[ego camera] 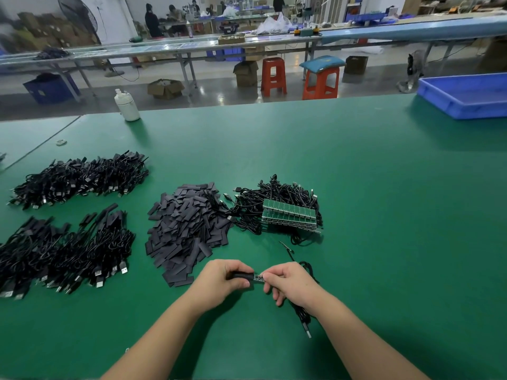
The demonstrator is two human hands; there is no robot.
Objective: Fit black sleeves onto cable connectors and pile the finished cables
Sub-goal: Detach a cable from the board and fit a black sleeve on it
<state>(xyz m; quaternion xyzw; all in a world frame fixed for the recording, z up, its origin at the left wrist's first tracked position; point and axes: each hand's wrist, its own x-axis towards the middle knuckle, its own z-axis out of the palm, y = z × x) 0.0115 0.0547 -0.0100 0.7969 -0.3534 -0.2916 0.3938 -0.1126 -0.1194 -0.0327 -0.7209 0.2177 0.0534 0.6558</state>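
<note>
Sleeve [240, 276], black, one piece: pinched in my left hand [222, 278], partly slid over the connector board [259, 278] that my right hand [290, 283] grips, low over the worktop [384, 215]; its cable [303, 316] trails beneath my right wrist. Not yet seated, I judge. Loose sleeves [183, 231]: large heap just ahead. Unsleeved cables with green boards [279, 212]: one stack, right of it. Finished cables [68, 250]: two big piles at left. Much done, plenty left.

Workshop surroundings beyond the green work mat [356, 187].
A white plastic bottle [126, 105] stands upright at the mat's far edge; a shallow blue plastic tray [466, 96] sits at the far right. On the floor behind stand two orange plastic stools [273, 75], near open cardboard boxes [165, 89] and long metal benches [175, 48].
</note>
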